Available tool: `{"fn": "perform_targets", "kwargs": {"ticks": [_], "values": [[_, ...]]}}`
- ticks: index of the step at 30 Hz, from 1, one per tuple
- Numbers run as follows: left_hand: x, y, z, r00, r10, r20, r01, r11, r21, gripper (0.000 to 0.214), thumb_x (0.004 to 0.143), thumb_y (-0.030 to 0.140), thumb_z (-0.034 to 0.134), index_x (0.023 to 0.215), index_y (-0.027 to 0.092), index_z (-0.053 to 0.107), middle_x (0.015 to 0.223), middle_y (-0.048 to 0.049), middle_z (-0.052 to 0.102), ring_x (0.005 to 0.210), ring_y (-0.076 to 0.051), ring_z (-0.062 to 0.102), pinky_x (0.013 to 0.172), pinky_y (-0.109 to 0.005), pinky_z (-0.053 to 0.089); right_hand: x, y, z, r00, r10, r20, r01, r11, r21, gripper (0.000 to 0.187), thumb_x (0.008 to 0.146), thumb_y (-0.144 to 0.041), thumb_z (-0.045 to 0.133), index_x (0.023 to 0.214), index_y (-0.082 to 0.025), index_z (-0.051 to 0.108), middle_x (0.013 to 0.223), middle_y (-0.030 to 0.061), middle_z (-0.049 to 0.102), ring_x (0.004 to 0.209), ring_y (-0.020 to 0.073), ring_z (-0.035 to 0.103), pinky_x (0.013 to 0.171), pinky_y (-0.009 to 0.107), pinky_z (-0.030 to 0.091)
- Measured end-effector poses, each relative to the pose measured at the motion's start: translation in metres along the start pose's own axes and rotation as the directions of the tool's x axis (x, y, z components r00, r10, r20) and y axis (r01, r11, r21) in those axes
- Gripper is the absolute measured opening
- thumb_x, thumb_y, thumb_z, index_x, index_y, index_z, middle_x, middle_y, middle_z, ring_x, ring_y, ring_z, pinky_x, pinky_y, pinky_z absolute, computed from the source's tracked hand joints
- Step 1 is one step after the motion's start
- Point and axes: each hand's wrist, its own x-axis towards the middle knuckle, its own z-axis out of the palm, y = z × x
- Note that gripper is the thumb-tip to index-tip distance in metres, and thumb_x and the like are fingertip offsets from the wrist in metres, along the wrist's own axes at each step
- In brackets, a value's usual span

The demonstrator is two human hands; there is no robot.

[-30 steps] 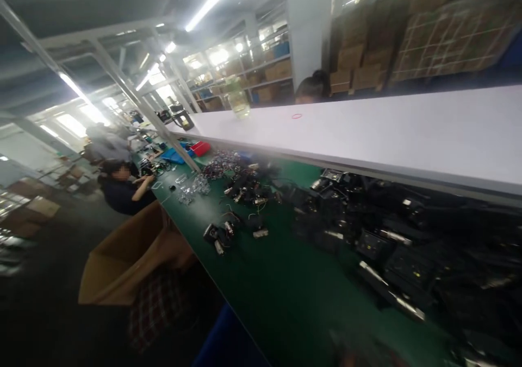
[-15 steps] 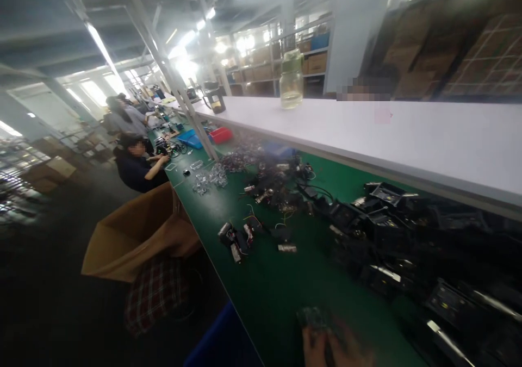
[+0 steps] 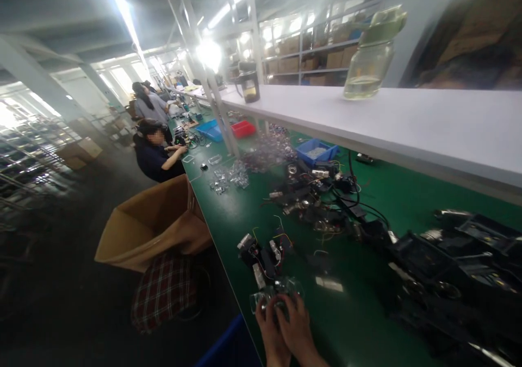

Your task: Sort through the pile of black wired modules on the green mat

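Both hands (image 3: 295,323) now nearer wired parts (image 3: 267,261)

Beyond the hands (image 3: 296,321) runs a white shelf (image 3: 408,118); leftward, dark floor (image 3: 81,285) lies before bright windows (image 3: 121,78) and a tube light (image 3: 124,12).

1. At bottom centre, my left hand (image 3: 269,326) and right hand (image 3: 294,323) sit side by side, touching plastic pieces (image 3: 291,286) above the table (image 3: 354,329).
2. Just beyond them lie wired parts (image 3: 266,261).
3. A heap of devices (image 3: 428,258) lies at lower right.
4. Near centre, a bin (image 3: 326,156) stands behind a parts pile (image 3: 304,204).
5. Upper right, a shelf (image 3: 448,122) bears a bottle (image 3: 368,68), with a mug (image 3: 248,88) to its left.
6. At left, a box (image 3: 120,236) stands beside the table, a cushion (image 3: 165,293) before it.
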Motion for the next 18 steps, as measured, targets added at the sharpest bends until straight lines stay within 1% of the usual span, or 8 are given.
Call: {"fn": "perform_targets", "kwargs": {"ticks": [2, 5, 8, 12, 14, 15, 16, 18], "values": [[0.015, -0.009, 0.0, 0.999, 0.039, -0.032, -0.039, 0.999, 0.011, 0.042, 0.091, 0.014, 0.047, 0.131, 0.017, 0.056, 0.151, -0.0155, 0.041, 0.143, -0.025, 0.039, 0.119, -0.037, 0.039, 0.013, -0.01, 0.005, 1.0, 0.004, 0.013, -0.004, 1.0, 0.012, 0.032, 0.089, -0.029, 0.049, 0.112, -0.022, 0.07, 0.14, 0.0187, 0.05, 0.126, 0.0359, 0.055, 0.102, 0.059, 0.049], [0.041, -0.012, 0.003, 0.995, 0.08, -0.067, -0.079, 0.997, 0.018, 0.042, 0.088, 0.012, 0.05, 0.128, 0.018, 0.059, 0.15, -0.0161, 0.044, 0.144, -0.027, 0.038, 0.119, -0.04, 0.04, 0.037, -0.022, 0.008, 0.999, -0.008, 0.039, 0.007, 0.999, 0.035, 0.033, 0.089, -0.023, 0.045, 0.112, -0.021, 0.069, 0.147, 0.0158, 0.046, 0.13, 0.0327, 0.052, 0.107, 0.055, 0.047], [0.074, -0.001, 0.007, 0.987, 0.119, -0.105, -0.119, 0.993, 0.005, 0.042, 0.085, 0.011, 0.052, 0.126, 0.012, 0.06, 0.147, -0.0209, 0.044, 0.142, -0.03, 0.041, 0.118, -0.041, 0.04, 0.073, -0.033, 0.008, 0.998, -0.009, 0.068, 0.005, 0.999, 0.051, 0.036, 0.09, -0.02, 0.043, 0.116, -0.019, 0.068, 0.147, 0.015, 0.047, 0.133, 0.0314, 0.049, 0.112, 0.055, 0.042], [0.126, 0.028, 0.009, 0.967, 0.175, -0.182, -0.181, 0.983, -0.012, 0.039, 0.089, 0.013, 0.048, 0.127, 0.011, 0.058, 0.145, -0.0228, 0.042, 0.136, -0.028, 0.048, 0.115, -0.042, 0.043, 0.128, -0.052, -0.001, 0.991, -0.026, 0.134, 0.013, 0.995, 0.096, 0.042, 0.085, -0.014, 0.045, 0.122, -0.016, 0.066, 0.143, 0.0144, 0.054, 0.138, 0.0302, 0.045, 0.118, 0.054, 0.035], [0.151, 0.042, 0.005, 0.957, 0.212, -0.197, -0.217, 0.976, -0.003, 0.041, 0.086, 0.01, 0.05, 0.126, 0.013, 0.059, 0.145, -0.0205, 0.042, 0.133, -0.026, 0.051, 0.113, -0.039, 0.045, 0.141, -0.061, -0.015, 0.985, -0.056, 0.162, 0.033, 0.99, 0.14, 0.044, 0.083, -0.013, 0.048, 0.122, -0.017, 0.067, 0.145, 0.0127, 0.053, 0.141, 0.0284, 0.042, 0.121, 0.051, 0.031], [0.162, 0.048, 0.001, 0.953, 0.232, -0.195, -0.235, 0.972, 0.006, 0.044, 0.082, 0.007, 0.052, 0.126, 0.013, 0.059, 0.145, -0.0192, 0.042, 0.132, -0.025, 0.051, 0.113, -0.038, 0.046, 0.142, -0.062, -0.025, 0.983, -0.072, 0.169, 0.043, 0.985, 0.167, 0.043, 0.083, -0.015, 0.049, 0.122, -0.018, 0.067, 0.146, 0.0113, 0.052, 0.141, 0.0268, 0.041, 0.122, 0.049, 0.03], [0.17, 0.052, -0.006, 0.949, 0.252, -0.188, -0.253, 0.967, 0.02, 0.048, 0.079, 0.004, 0.053, 0.125, 0.014, 0.059, 0.145, -0.0177, 0.043, 0.134, -0.025, 0.05, 0.114, -0.037, 0.045, 0.137, -0.061, -0.038, 0.982, -0.082, 0.171, 0.048, 0.98, 0.194, 0.041, 0.085, -0.018, 0.049, 0.122, -0.02, 0.067, 0.147, 0.0093, 0.051, 0.141, 0.0249, 0.042, 0.122, 0.046, 0.031], [0.177, 0.057, -0.026, 0.942, 0.295, -0.158, -0.289, 0.956, 0.055, 0.054, 0.074, 0.001, 0.054, 0.126, 0.015, 0.059, 0.145, -0.0151, 0.044, 0.137, -0.025, 0.047, 0.117, -0.038, 0.041, 0.113, -0.047, -0.072, 0.986, -0.067, 0.155, 0.029, 0.972, 0.232, 0.036, 0.091, -0.029, 0.049, 0.123, -0.025, 0.066, 0.146, 0.0043, 0.053, 0.136, 0.0208, 0.048, 0.119, 0.04, 0.037]]}}
